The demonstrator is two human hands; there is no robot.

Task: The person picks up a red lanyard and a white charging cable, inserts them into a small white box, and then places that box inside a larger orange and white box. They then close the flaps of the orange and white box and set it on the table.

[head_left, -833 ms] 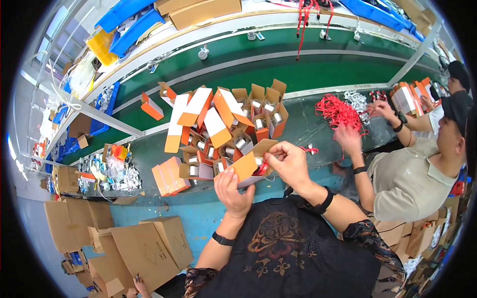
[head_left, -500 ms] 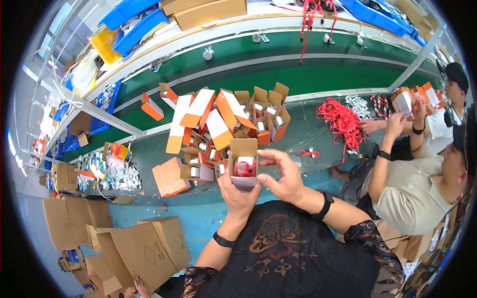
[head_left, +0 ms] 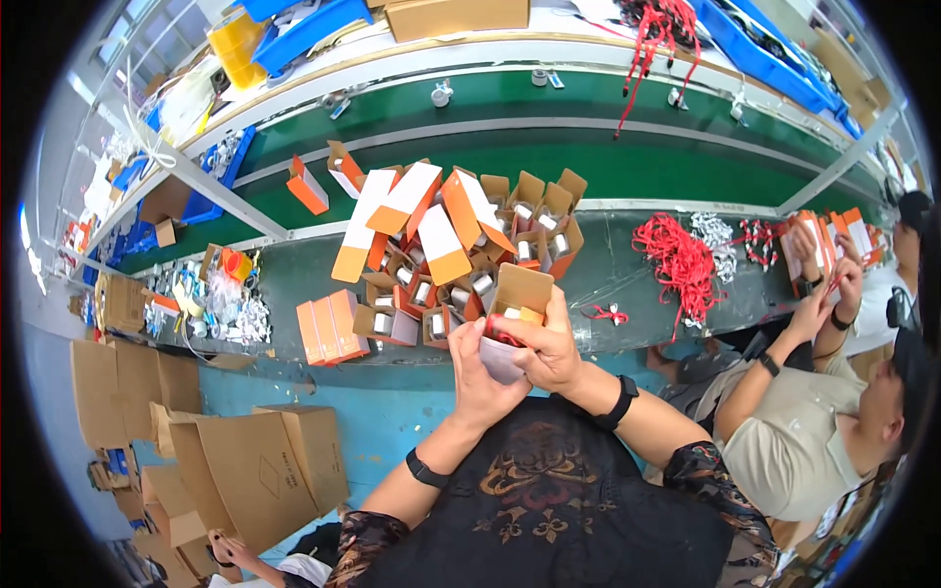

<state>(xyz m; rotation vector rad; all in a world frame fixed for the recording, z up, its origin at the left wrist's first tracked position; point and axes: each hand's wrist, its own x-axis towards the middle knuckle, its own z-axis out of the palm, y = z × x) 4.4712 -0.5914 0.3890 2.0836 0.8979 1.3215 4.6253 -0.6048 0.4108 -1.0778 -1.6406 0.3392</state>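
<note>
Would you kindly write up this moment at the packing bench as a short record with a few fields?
Left hand: left hand cups the small open box from below
Right hand: right hand grips the box's right side, fingers over its opening
Box state: lid flap up, something red inside
Bench: pile of open orange-and-white boxes beyond the hands; bundle of red cords to the right
Floor: large cardboard cartons at lower left
Nearby: co-worker's hand at the right, handling similar boxes
</note>
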